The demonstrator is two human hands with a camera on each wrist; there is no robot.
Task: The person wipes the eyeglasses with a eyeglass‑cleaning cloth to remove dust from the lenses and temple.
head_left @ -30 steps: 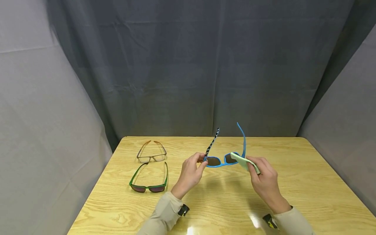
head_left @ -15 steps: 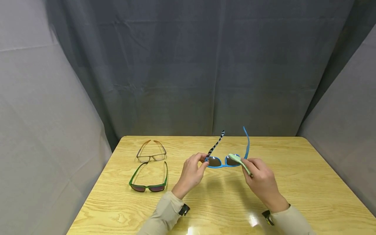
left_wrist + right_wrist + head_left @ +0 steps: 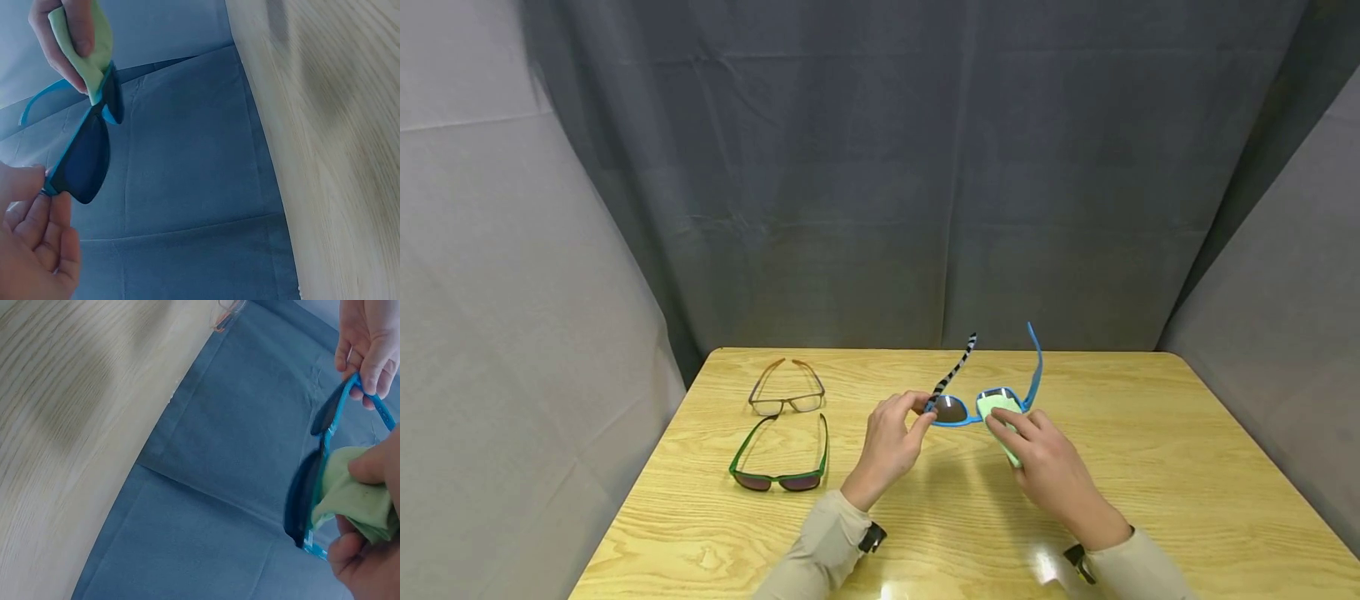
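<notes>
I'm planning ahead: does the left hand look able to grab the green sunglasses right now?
Probably not while the left hand pinches the blue sunglasses; otherwise the way looks free, with only bare tabletop between that hand and the green sunglasses.

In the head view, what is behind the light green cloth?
One lens of the blue sunglasses: its top edge shows above the cloth; most of the rest is covered.
</notes>
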